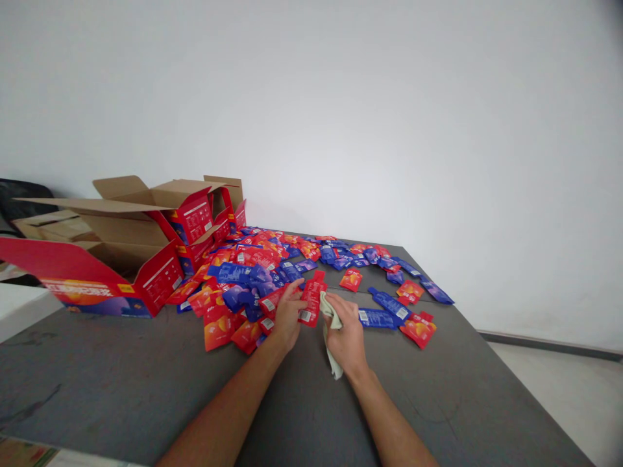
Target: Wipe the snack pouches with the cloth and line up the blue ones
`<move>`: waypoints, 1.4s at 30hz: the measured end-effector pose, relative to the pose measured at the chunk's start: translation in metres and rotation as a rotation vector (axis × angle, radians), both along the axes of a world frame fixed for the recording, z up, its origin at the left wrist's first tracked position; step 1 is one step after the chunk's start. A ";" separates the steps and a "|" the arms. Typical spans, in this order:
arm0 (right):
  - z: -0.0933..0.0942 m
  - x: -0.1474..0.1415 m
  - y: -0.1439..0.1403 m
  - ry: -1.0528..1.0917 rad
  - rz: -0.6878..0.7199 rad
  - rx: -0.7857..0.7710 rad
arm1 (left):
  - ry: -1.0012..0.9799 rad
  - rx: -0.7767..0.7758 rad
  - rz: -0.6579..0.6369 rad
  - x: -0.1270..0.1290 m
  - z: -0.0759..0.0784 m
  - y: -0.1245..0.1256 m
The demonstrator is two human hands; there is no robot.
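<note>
My left hand (288, 316) is closed on a red pouch (311, 299) with a short spout-like top and a white barcode label, held up over the table. Bunched in my right hand (346, 329) is a pale green cloth (331, 324), its lower end hanging toward the tabletop. The cloth's upper edge is right beside the pouch; whether they touch I cannot tell. A large pile of red pouches (219, 324) and blue pouches (231, 272) lies left of and beyond my left hand. To the right of my right hand lie several loose pouches, among them a blue one (377, 318).
Open red cardboard boxes (160, 279) with brown insides stand along the left of the dark grey table (146, 376). A few pouches lie near the table's right edge, including a red one (418, 329). Behind is a white wall (370, 130); a black chair (22, 194) shows at far left.
</note>
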State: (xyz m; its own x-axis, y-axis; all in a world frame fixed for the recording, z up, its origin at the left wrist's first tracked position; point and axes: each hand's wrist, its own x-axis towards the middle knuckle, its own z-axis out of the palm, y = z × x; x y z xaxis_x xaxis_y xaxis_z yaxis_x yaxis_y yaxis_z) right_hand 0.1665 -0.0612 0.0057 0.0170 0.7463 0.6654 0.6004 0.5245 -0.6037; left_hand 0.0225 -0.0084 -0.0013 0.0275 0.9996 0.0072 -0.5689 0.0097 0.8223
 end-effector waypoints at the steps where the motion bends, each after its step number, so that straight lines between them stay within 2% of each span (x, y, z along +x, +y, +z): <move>1: 0.000 -0.001 0.000 0.001 0.018 0.005 | 0.014 0.002 -0.019 0.000 0.000 0.000; 4: 0.000 -0.006 -0.003 -0.002 0.070 0.024 | 0.002 0.006 -0.133 0.005 -0.002 -0.003; 10: -0.002 -0.017 -0.008 -0.073 0.263 -0.011 | -0.244 -0.145 -0.359 0.016 -0.004 -0.008; 13: -0.003 -0.015 -0.007 -0.120 0.275 -0.027 | -0.281 -0.161 -0.437 0.013 0.000 -0.007; 19: -0.004 0.001 -0.001 -0.092 0.018 0.021 | -0.221 -0.129 -0.497 0.012 0.010 -0.013; 23: -0.003 0.005 0.001 -0.096 -0.040 0.047 | -0.215 -0.146 -0.552 0.014 0.009 -0.015; 26: -0.003 0.002 0.000 -0.115 0.015 0.028 | -0.226 -0.149 -0.531 0.011 0.006 -0.011; 31: -0.004 -0.008 -0.003 -0.176 0.264 -0.059 | -0.207 -0.171 -0.463 0.004 0.002 0.000; 33: -0.003 -0.011 -0.005 -0.211 0.333 -0.083 | -0.090 -0.165 -0.389 0.002 0.001 0.002; 36: -0.001 -0.009 -0.004 -0.249 0.318 -0.113 | 0.311 0.000 -0.183 0.000 -0.001 0.002; 38: -0.001 -0.001 0.000 -0.270 0.206 -0.151 | 0.673 0.215 -0.036 -0.001 -0.004 0.001; 40: -0.001 0.013 0.005 -0.299 0.032 -0.214 | 1.030 0.401 0.072 -0.003 -0.007 0.001; 42: -0.002 0.030 0.011 -0.335 -0.180 -0.302 | 1.328 0.479 0.152 -0.006 -0.010 0.003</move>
